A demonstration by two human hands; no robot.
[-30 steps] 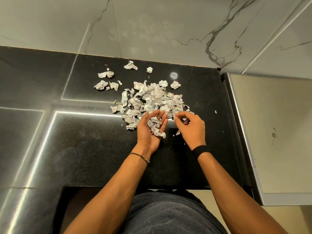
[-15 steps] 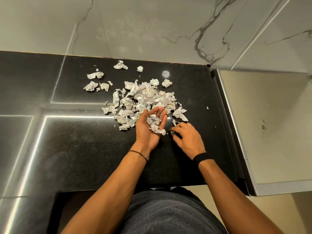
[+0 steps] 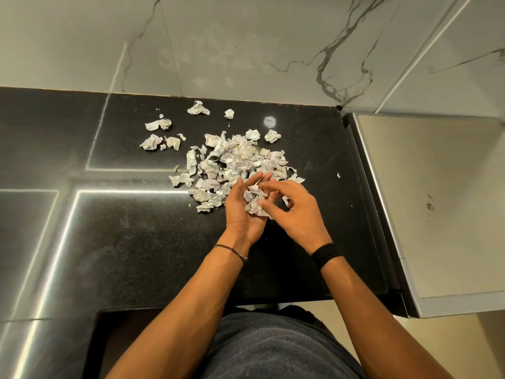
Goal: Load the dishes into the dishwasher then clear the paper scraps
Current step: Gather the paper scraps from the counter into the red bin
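Scraps [image 3: 237,162] heaped on table [image 3: 136,242] just beyond left hand [image 3: 237,218]; few cupped in its upturned palm, fingers relaxed. Right hand [image 3: 300,212] over that palm, fingers bent, blurred, grip unclear. Best keep palm level, avoid overfilling.

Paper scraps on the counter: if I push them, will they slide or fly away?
The paper scraps look crumpled and thin, probably light; a hard push would likely scatter them. The glossy counter should let them slide. Those heaped in the left hand could spill if it tilts.
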